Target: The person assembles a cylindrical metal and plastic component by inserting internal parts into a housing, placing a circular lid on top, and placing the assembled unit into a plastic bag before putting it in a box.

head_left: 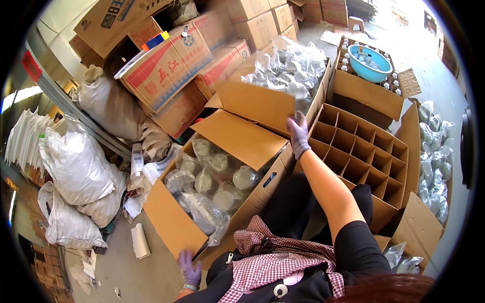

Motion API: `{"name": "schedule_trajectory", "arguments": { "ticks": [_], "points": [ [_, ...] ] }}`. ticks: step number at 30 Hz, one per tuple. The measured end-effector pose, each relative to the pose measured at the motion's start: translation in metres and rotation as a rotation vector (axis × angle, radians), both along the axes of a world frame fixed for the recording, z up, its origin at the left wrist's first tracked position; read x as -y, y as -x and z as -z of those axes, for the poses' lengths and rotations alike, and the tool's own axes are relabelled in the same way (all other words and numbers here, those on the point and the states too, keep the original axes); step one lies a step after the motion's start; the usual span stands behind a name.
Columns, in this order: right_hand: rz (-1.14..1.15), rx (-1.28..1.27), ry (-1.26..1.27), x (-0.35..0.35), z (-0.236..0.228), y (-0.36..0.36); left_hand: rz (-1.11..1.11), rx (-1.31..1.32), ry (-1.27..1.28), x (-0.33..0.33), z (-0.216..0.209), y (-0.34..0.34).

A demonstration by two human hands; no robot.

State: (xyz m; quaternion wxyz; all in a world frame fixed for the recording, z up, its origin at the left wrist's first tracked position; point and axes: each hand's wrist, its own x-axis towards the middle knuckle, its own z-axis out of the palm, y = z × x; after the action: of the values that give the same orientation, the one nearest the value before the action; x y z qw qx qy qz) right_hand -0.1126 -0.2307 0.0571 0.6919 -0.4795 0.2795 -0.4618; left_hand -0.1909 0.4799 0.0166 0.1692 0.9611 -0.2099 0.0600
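Note:
My left hand [189, 270], in a purple glove, is beside the near corner of an open cardboard box [262, 199]. Its fingers are apart and it holds nothing. Inside that box stand several clear glass-like vessels [223, 196] in thin plastic bags. My right hand [299, 136], gloved too, reaches forward with its fingers closed at the edge of a raised cardboard flap [255, 107]. This flap belongs to a second box behind, filled with bagged clear items [288, 65]. The flap looks slightly blurred.
To the right is a box with empty cardboard dividers [356, 146]. Beyond it a blue basin [370, 63] rests on a box of bottles. More bagged items [434, 156] lie far right. Stacked cartons [169, 68] rise at the back; white sacks [76, 166] stand at left.

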Motion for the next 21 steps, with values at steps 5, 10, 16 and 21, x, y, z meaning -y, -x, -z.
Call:
{"name": "schedule_trajectory", "arguments": {
  "ticks": [5,10,16,21],
  "points": [
    [0.166,-0.328,0.131,0.117,0.06,0.043,-0.784,-0.325,0.819,0.002,0.097,-0.028],
    [-0.336,-1.287,0.515,0.002,0.033,0.033,-0.708,-0.846,0.611,-0.071,0.12,0.031],
    [-0.49,-1.524,0.921,-0.009,0.034,0.073,-0.634,-0.885,0.627,-0.038,0.127,0.024],
    [-0.364,-1.49,0.877,-0.008,0.036,0.052,-0.452,-0.688,0.44,-0.08,0.147,0.006]
  ]
}}
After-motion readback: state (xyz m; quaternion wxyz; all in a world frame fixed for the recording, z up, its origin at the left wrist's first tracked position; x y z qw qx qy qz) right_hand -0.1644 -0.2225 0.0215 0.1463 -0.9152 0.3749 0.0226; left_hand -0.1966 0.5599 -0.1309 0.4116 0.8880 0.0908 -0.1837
